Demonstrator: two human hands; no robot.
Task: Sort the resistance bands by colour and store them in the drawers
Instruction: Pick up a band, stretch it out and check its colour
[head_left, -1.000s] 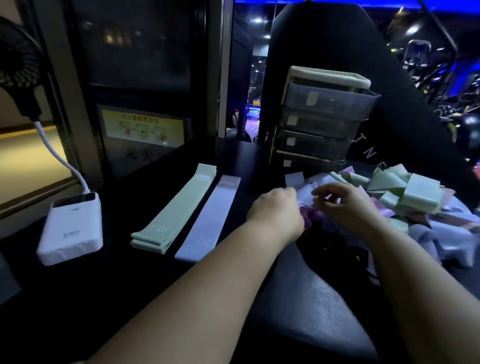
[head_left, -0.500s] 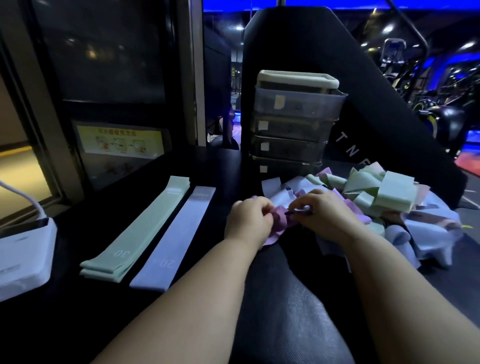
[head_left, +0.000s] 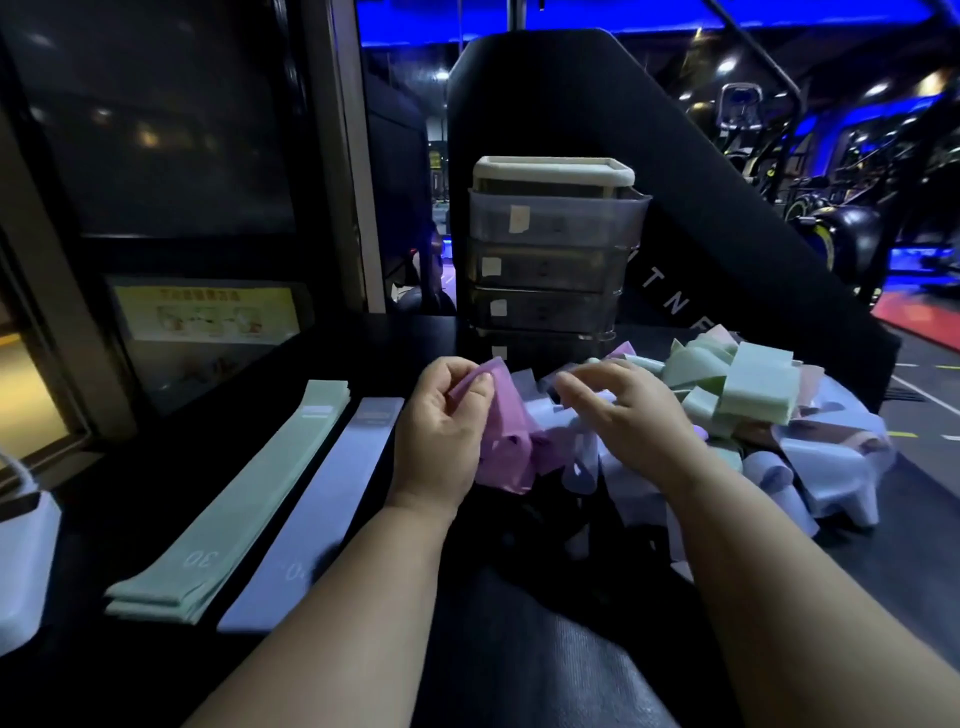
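- Fingers (head_left: 475, 378) of our left hand (head_left: 441, 431) pinch a crumpled pink elastic band (head_left: 506, 441) at the mixed band pile's (head_left: 758, 389) edge; right hand (head_left: 644, 421) slack, empty.
- We should pull slowly, untangle, then flatten beside the flat lilac band (head_left: 332, 499).

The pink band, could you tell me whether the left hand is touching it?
Touching. The head view shows the left hand pinching the pink band at its upper edge.
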